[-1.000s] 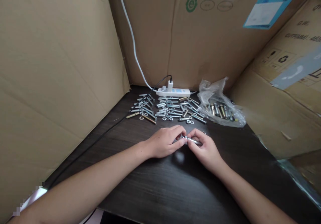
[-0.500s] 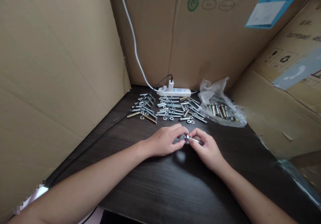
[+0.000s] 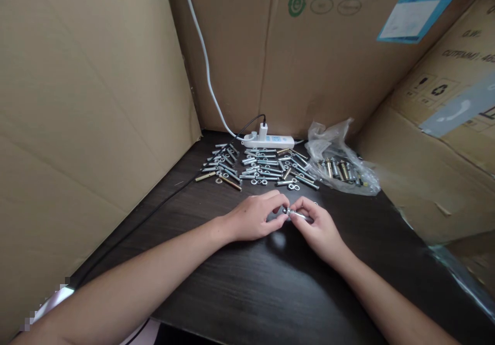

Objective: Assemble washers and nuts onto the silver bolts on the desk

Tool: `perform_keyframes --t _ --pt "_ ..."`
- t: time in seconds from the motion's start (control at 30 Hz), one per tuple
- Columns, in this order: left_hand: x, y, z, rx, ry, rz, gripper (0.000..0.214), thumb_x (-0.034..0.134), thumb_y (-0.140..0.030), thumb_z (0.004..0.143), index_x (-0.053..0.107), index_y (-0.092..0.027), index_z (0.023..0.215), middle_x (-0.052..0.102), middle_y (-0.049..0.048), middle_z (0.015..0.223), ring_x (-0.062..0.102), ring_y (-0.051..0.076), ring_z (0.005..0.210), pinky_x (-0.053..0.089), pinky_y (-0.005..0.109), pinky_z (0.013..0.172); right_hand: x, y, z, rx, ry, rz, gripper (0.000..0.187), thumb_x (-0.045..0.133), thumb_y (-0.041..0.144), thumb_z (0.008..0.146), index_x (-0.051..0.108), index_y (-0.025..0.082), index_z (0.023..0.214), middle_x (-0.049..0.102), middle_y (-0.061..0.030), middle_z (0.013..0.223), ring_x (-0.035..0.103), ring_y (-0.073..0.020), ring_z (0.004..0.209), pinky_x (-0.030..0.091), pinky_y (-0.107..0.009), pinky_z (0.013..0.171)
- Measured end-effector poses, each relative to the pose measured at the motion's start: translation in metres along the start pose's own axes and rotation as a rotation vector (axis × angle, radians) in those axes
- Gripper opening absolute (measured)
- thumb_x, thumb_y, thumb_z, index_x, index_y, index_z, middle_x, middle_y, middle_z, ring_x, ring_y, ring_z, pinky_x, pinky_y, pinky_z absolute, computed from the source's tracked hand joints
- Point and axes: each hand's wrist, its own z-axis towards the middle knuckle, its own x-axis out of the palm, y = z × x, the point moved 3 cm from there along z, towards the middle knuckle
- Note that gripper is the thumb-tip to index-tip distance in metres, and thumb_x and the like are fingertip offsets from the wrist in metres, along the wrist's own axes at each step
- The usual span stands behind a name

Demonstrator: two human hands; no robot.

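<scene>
Just above the dark table, my right hand (image 3: 322, 230) pinches a silver expansion bolt (image 3: 302, 216) between thumb and fingers, its shaft lying across towards the palm. My left hand (image 3: 253, 217) curls round from the other side, thumb and index fingertips at the nut (image 3: 286, 211) on the bolt's left end. The left fingertips partly cover this nut. Beyond my hands lie rows of loose bolts and sleeves (image 3: 266, 171), mostly silver with a few brass-coloured, among washers and nuts (image 3: 291, 187).
A clear plastic bag (image 3: 369, 180) of assembled bolts lies at the back right. Behind the rows stands a white power strip (image 3: 288, 142), and a black cable (image 3: 170, 198) crosses the left side of the table (image 3: 247, 293). Cardboard boxes (image 3: 232, 66) wall in the back and both sides.
My left fingertips have shifted slightly at the nut, which now shows less of itself. My right hand keeps its hold on the bolt in nearly the same place.
</scene>
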Motion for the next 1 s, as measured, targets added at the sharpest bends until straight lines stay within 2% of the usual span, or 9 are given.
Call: perform_keyframes --t 0.17,0.47,0.6,0.83,1.0 --pt "-0.0008 -0.0009 -0.0008 0.023 -0.011 -0.018 0.019 0.048 -0.023 0.086 0.049 -0.022 0.105 0.052 -0.0011 0.088 0.051 0.01 0.07 0.041 0.022 0.064 -0.0008 0.0016 0.0003 -0.005 0.001 0.024 0.015 0.054 0.033 0.078 0.05 0.019 0.075 0.052 0.0029 0.061 0.044 -0.0111 0.054 0.034 -0.022 0.052" --pt "0.0011 0.0015 0.0004 -0.013 0.024 -0.036 0.015 0.045 -0.031 0.089 0.05 -0.02 0.097 0.054 -0.0007 0.088 0.051 0.011 0.073 0.041 0.023 0.064 0.0005 -0.0001 -0.0018 -0.021 0.01 0.0 0.012 0.053 0.029 0.079 0.051 0.018 0.076 0.056 0.0007 0.065 0.049 -0.0125 0.059 0.034 -0.023 0.053" --pt "0.0003 0.0018 0.0005 -0.017 0.018 -0.034 0.015 0.048 -0.028 0.087 0.052 -0.021 0.099 0.053 -0.0011 0.086 0.051 0.011 0.072 0.039 0.021 0.06 -0.0008 -0.0011 -0.0005 -0.017 -0.001 -0.006 0.012 0.053 0.03 0.079 0.051 0.018 0.075 0.055 0.0016 0.063 0.047 -0.0115 0.056 0.033 -0.022 0.052" --pt "0.0016 0.0032 -0.0002 0.035 -0.01 -0.07 0.023 0.049 -0.018 0.086 0.051 -0.023 0.108 0.053 -0.0016 0.088 0.051 0.01 0.075 0.04 0.021 0.069 -0.0007 -0.0006 0.0 -0.014 0.0 -0.002 0.016 0.053 0.033 0.079 0.05 0.018 0.075 0.055 0.0011 0.061 0.047 -0.012 0.055 0.034 -0.023 0.051" --pt "0.0021 0.0034 -0.0003 0.02 -0.01 -0.062 0.022 0.048 -0.018 0.085 0.05 -0.023 0.107 0.052 -0.0017 0.086 0.05 0.01 0.073 0.04 0.022 0.067 0.0 -0.0027 -0.0002 -0.016 0.003 0.003 0.014 0.054 0.032 0.08 0.051 0.019 0.077 0.059 -0.0006 0.069 0.052 -0.0131 0.06 0.035 -0.023 0.053"
